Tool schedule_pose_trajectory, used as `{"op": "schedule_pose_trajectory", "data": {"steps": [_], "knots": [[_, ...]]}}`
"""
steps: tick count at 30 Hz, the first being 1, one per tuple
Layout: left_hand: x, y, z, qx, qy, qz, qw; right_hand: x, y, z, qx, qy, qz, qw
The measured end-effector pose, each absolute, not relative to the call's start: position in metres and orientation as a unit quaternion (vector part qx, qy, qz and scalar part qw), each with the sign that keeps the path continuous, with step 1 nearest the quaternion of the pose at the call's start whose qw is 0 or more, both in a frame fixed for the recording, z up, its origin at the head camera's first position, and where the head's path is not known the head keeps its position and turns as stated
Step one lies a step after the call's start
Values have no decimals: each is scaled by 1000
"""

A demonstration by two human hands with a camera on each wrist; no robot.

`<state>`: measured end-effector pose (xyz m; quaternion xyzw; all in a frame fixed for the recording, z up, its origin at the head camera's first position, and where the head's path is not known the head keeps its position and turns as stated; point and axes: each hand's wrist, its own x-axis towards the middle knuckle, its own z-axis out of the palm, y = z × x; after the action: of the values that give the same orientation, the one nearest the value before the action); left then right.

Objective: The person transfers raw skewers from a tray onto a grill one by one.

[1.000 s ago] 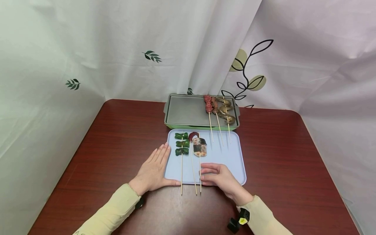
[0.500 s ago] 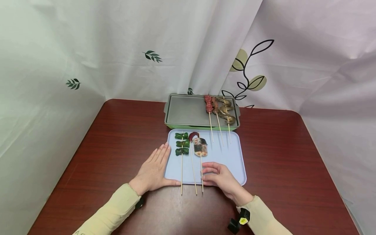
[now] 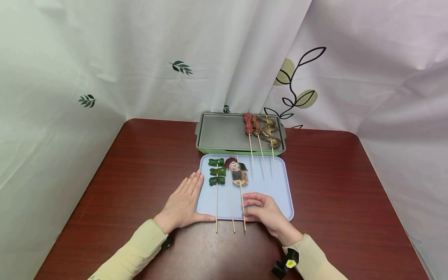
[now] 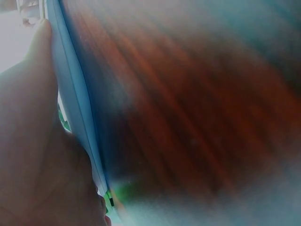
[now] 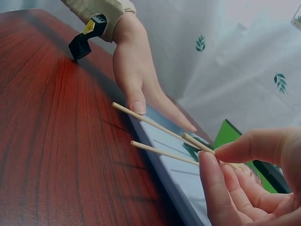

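My right hand [image 3: 264,208] pinches the stick of a skewer [image 3: 239,174] bearing pale chunks with dark skin. In the right wrist view the thumb and fingertips close round that stick [image 5: 197,141]. My left hand [image 3: 185,200] lies with straight fingers along the left edge of the light blue tray [image 3: 269,194], its thumb at the front rim beside the green pepper skewer [image 3: 217,171]. Between the two lies a skewer with a curled dark red tentacle [image 3: 230,161]. All three sticks jut past the tray's front edge.
Behind the tray stands a green-sided grill with a grey plate [image 3: 218,130]. On its right side lie two red-brown meat skewers [image 3: 248,124] and a mushroom-like brown skewer [image 3: 270,132], their sticks reaching over the tray. A white curtain [image 3: 147,58] hangs behind the brown table [image 3: 332,186].
My right hand has shifted slightly right, swinging the lower end of the skewer's stick away from the tentacle skewer. The left hand has stayed put.
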<state>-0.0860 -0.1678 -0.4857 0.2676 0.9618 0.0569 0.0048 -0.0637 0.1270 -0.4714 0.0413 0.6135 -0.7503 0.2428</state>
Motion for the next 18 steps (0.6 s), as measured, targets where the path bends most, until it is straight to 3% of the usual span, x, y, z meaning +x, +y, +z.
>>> {"op": "schedule_pose_trajectory", "data": {"steps": [18], "knots": [[-86, -167, -483, 264, 963, 46, 11, -58, 123, -457, 9, 644, -724, 245]]}}
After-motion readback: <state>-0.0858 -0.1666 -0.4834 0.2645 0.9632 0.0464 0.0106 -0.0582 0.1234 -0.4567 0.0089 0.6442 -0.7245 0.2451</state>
